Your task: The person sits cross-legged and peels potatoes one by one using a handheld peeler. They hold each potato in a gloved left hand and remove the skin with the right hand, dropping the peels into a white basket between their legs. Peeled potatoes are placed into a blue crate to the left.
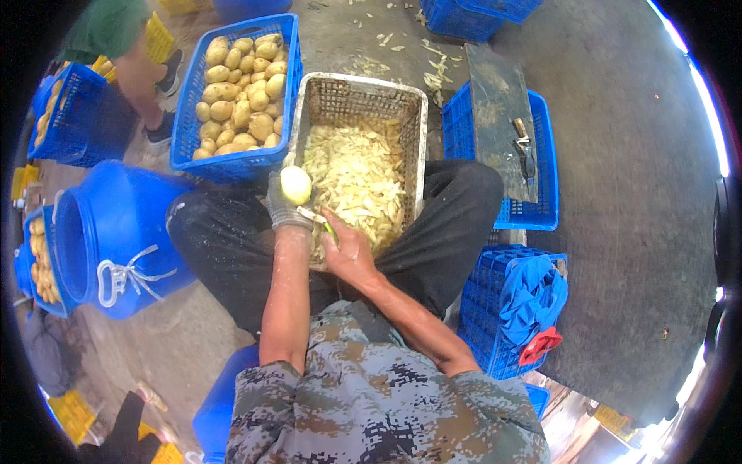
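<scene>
My left hand (282,203), in a grey glove, holds a pale peeled potato (296,185) over the left edge of a dirty white plastic basket (422,148). In my bare right hand (349,243) is a peeler (326,224) with a green and pale handle, its head just below the potato. Potato peelings (359,180) lie heaped in the basket, which stands between my knees. Beyond my left knee a blue crate (233,164) is full of whole potatoes (243,93).
A blue drum (127,232) lies open-mouthed at left, near another person's leg (139,81). At right, a board (501,116) with tools rests across a blue crate (545,174); blue cloth (532,296) hangs on stacked crates. Peelings (437,69) litter the floor ahead.
</scene>
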